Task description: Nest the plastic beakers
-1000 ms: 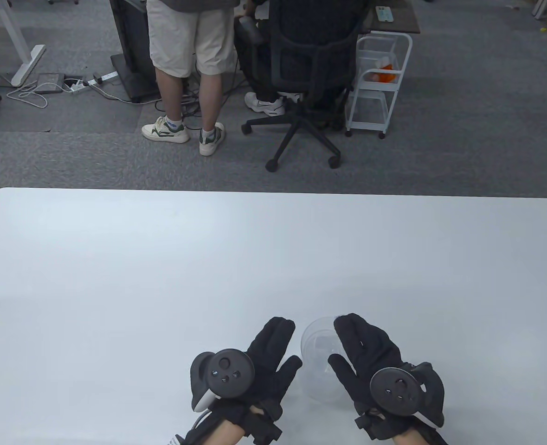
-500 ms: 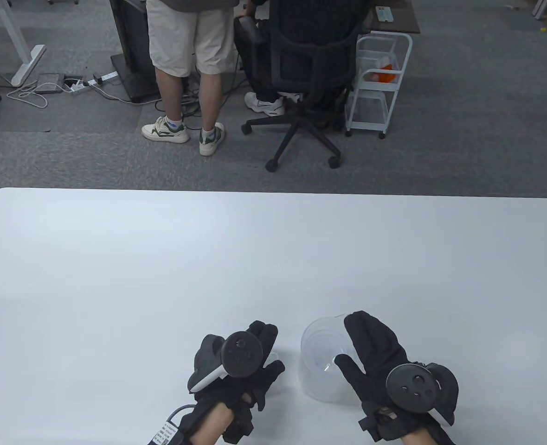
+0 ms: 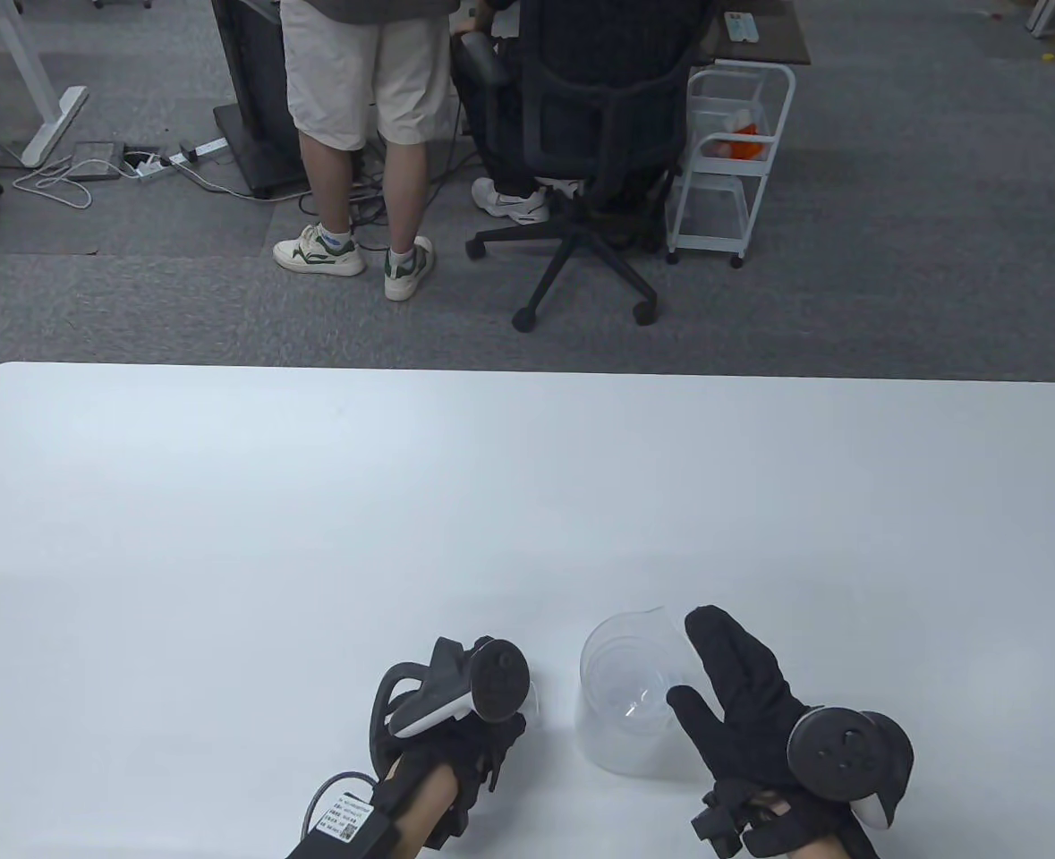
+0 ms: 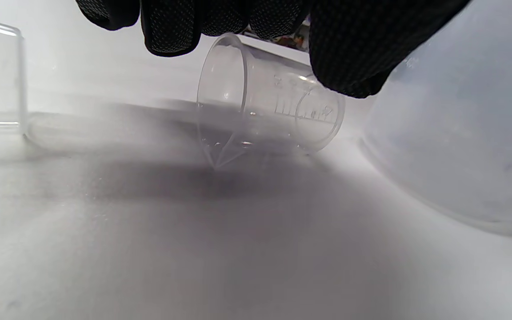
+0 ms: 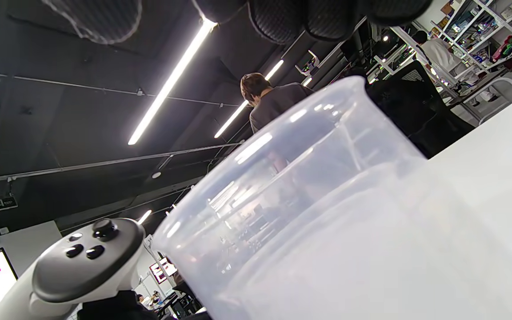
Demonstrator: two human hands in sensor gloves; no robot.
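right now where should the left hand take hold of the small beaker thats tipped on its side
Probably across its side wall near the middle, pinched from above by the left hand. The small beaker lies tipped, spout touching the table, mouth sideways, so the rim is awkward and the curved wall faces the fingers. The big beaker stands close on its right.

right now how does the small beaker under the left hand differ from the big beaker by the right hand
The small beaker is tipped over with its spout toward the table; the large beaker stands upright. The small one is far narrower. The left hand reaches over the small beaker; the right hand rests against the large one. Both are clear plastic.
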